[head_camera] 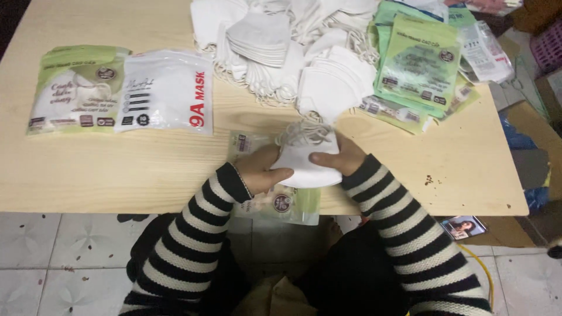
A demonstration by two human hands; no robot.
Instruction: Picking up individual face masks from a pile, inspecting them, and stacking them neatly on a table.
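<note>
From the head view, both hands meet at the near edge of a pale wooden table (117,175). The left hand (257,171) and right hand (341,157) are closed together on a small stack of white masks (305,164), thumbs on top, ear loops bunched at the far end. Under the stack lies a green-and-clear pouch (287,205), hanging partly over the table edge. At far left lie two filled packs (123,90) side by side, one green, one white. Across the far middle sprawls a loose pile of masks (293,52), and just right of it a heap of empty green pouches (418,64). Striped sleeves (193,234) cover both arms; tiled floor (52,257) shows below.
</note>
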